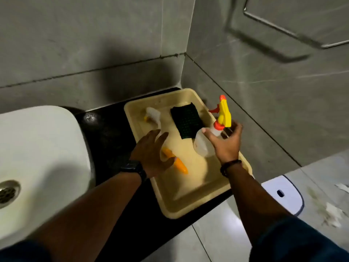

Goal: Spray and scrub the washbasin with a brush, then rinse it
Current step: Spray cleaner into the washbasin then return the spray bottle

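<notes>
The white washbasin (37, 148) lies at the left, with its metal drain (7, 191) at the frame edge. On the black counter sits a beige tray (188, 207). In it lies a brush (179, 164) with an orange handle and white bristles at its far end. My left hand (151, 154) hovers over the middle of the brush with fingers spread and the thumb at the handle. A clear spray bottle (203, 146) with a yellow and orange trigger head stands at the tray's right side. My right hand (226, 142) curls loosely around its neck, with a gap still showing at the fingers.
A dark green scrub pad (187, 120) lies in the tray between the brush and the bottle. Grey tiled walls meet in a corner just behind the tray. A metal towel rail (283, 31) hangs at the upper right. A white fixture (283, 193) sits below the counter at the right.
</notes>
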